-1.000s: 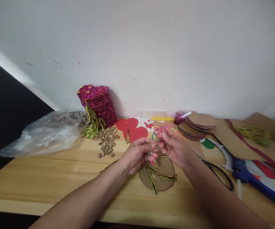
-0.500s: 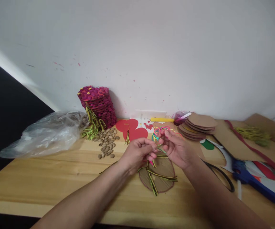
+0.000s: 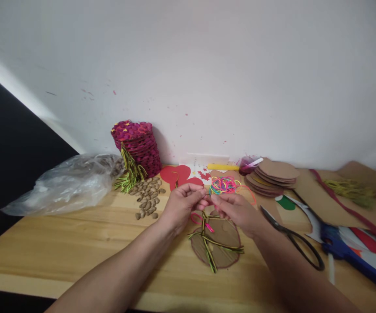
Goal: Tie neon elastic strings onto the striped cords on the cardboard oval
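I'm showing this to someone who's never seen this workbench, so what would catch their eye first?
First, the two hands meeting mid-table: the left hand and right hand pinch a yellow-green strand bundle, with a pink rubber band looped at it, above a brown cardboard disc. Next come the tall magenta stack by the wall on the left and the neon pile of rubber bands just behind the fingers.

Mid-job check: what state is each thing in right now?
left hand: pinching strand bundle
right hand: pinching strand bundle too
strand bundle: held at top, tail on cardboard oval
scissors: lying flat, untouched
plastic bag: crumpled, on its side
cardboard discs: stacked, slightly fanned
seeds: scattered loose
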A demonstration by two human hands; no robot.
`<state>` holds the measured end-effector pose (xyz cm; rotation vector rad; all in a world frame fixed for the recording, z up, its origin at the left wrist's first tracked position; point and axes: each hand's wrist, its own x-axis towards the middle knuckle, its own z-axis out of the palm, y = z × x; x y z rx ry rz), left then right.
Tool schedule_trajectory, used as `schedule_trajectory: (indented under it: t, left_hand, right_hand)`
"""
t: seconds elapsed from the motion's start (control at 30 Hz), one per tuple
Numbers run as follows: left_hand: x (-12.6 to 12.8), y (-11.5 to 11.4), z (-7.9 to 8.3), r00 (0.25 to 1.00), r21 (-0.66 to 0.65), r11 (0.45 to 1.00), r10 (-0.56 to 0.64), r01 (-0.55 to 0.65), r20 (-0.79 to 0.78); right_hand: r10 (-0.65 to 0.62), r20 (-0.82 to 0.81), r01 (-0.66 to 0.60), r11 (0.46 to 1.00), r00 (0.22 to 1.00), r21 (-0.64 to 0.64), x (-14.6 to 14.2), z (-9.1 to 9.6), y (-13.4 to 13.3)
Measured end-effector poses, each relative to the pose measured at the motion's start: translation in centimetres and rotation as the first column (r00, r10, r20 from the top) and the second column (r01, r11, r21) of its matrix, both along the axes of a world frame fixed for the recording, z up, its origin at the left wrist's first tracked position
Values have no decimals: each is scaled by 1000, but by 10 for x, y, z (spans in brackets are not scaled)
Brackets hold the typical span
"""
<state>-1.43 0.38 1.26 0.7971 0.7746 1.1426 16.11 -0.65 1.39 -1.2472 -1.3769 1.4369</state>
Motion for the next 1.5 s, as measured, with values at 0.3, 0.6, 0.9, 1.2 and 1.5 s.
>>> schedule_trajectory:
  t: [0.3, 0.6, 0.9, 1.2, 1.5]
  left_hand:
    - [4, -4, -2, 993, 38, 999, -20, 25, -119]
    - [2, -3, -6, 918, 305, 948, 43, 87, -395]
    - [-2, -8, -7, 697, 693, 697, 404, 184, -592]
    - [-3, -7, -8, 601, 801, 532, 556, 273, -574]
    - [-3, -5, -9, 620, 782, 577, 530, 236, -578]
  right_hand:
    - [-258, -504, 184, 964, 824, -191, -16, 3, -4]
    - [-171, -152, 218, 896, 973, 386, -13, 5, -10]
    - [-86, -210, 109, 989, 974, 98, -12, -3, -5]
    - [-63, -106, 67, 997, 992, 34, -6, -6, -1]
    - [-130, -335, 84, 985, 933, -150, -9, -1, -1]
